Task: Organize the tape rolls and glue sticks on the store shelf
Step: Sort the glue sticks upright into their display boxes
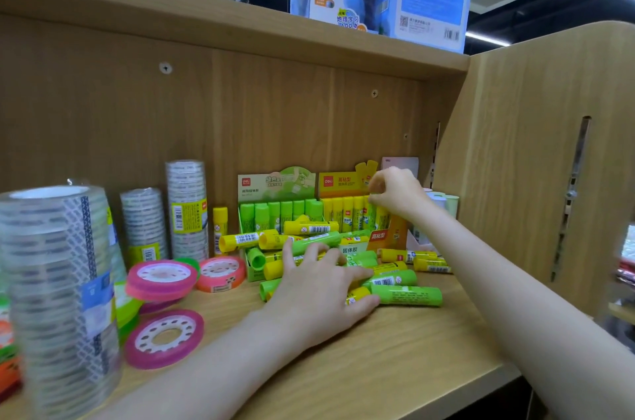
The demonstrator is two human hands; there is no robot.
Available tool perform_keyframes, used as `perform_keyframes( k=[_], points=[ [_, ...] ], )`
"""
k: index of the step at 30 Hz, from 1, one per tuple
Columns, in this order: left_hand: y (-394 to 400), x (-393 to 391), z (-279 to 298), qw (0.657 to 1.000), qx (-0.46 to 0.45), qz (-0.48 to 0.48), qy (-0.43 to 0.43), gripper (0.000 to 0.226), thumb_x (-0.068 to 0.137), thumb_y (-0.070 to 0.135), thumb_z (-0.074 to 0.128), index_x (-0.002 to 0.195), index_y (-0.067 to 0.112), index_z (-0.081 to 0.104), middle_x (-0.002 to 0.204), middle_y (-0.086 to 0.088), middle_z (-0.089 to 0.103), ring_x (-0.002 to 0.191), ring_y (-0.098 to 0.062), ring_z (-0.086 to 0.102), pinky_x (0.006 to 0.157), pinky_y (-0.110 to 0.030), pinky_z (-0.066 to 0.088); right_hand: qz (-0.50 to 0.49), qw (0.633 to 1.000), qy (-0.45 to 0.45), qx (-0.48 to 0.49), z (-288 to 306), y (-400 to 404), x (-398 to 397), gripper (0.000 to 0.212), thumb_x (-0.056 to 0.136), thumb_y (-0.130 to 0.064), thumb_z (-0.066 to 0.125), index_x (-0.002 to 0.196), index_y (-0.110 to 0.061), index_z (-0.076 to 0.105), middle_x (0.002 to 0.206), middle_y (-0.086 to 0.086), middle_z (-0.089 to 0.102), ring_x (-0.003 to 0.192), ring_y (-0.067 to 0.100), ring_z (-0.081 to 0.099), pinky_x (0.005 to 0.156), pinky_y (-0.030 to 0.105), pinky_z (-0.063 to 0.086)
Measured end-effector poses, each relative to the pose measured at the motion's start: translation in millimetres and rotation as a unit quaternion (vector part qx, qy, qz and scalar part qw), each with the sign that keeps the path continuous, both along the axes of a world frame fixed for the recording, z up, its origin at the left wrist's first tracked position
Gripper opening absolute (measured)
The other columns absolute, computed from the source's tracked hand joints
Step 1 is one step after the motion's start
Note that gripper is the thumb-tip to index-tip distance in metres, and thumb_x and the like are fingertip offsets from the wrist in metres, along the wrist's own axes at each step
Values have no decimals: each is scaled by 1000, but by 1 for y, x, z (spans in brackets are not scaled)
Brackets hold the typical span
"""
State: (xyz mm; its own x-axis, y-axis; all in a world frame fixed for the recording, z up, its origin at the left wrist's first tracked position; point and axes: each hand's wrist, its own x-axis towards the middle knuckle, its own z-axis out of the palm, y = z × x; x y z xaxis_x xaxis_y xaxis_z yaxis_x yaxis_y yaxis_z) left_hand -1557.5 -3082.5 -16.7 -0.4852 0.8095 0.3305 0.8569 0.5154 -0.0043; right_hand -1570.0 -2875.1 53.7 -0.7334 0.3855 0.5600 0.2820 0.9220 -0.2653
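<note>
The right hand (395, 194) is pinching a yellow glue stick (369, 210) into the yellow box (343, 184) at one o'clock; it should go in upright, while the left hand (319, 296), fingers released, is resting on the loose sticks (405, 294).

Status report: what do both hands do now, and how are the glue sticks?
Left hand spread flat on loose glue sticks. Right hand pinching at the yellow display box. Pink tape rolls lie unsorted at left.
</note>
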Motion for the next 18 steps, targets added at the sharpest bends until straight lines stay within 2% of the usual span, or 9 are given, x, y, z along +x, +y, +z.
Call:
perform_keyframes(
  k=[3, 6, 8, 11, 13, 16, 18],
  points=[
    [0, 0, -1, 1000, 0, 0, 4, 50, 89, 65, 31, 136, 48, 36, 140, 4, 39, 138, -19, 18, 111, -60, -7, 41, 997, 60, -18, 0, -1, 0, 19, 82, -14, 68, 101, -11, 66, 89, 3, 58, 86, 18, 54, 77, 29, 45],
    [0, 1, 0, 1000, -1, -2, 2, 51, 89, 65, 31, 136, 48, 35, 142, 4, 38, 139, -19, 17, 111, -60, -6, 66, 978, 181, -82, 9, -2, 14, 16, 82, -11, 68, 98, -12, 64, 90, 2, 59, 85, 15, 55, 72, 23, 45],
    [0, 1, 0, 1000, -3, -3, 4, 50, 89, 65, 31, 136, 48, 35, 142, 4, 38, 139, -19, 17, 111, -60, -5, 79, 968, 211, -112, 11, -3, 29, 13, 82, -10, 67, 93, -13, 64, 91, 4, 62, 83, 18, 59, 69, 22, 49],
    [0, 1, 1, 1000, -3, -2, 2, 50, 89, 65, 30, 136, 48, 36, 141, 5, 38, 139, -18, 17, 112, -60, -4, 152, 940, 222, -208, 1, -6, 59, 12, 82, -4, 66, 83, -16, 63, 84, 6, 61, 72, 20, 63, 59, 21, 54],
    [-1, 2, 1, 1000, -5, -1, 4, 49, 89, 65, 31, 135, 48, 37, 141, 5, 39, 139, -19, 18, 112, -59, -2, 191, 924, 203, -261, -13, -9, 77, 17, 82, 0, 65, 78, -17, 63, 81, 6, 60, 68, 18, 63, 60, 22, 55],
    [-1, 3, 2, 1000, -4, -1, 6, 49, 89, 63, 32, 135, 47, 39, 140, 7, 41, 138, -19, 19, 113, -58, 0, 172, 941, 155, -247, -35, -8, 91, 21, 82, 2, 64, 76, -17, 59, 79, 4, 59, 60, 12, 66, 63, 25, 57],
    [-2, 4, 4, 1000, -4, 0, 7, 48, 89, 62, 33, 134, 45, 40, 139, 8, 42, 138, -19, 20, 113, -58, 0, 143, 956, 141, -212, -45, -4, 96, 24, 81, 1, 65, 74, -20, 55, 78, 1, 60, 65, 16, 68, 64, 26, 55]
  ],
)
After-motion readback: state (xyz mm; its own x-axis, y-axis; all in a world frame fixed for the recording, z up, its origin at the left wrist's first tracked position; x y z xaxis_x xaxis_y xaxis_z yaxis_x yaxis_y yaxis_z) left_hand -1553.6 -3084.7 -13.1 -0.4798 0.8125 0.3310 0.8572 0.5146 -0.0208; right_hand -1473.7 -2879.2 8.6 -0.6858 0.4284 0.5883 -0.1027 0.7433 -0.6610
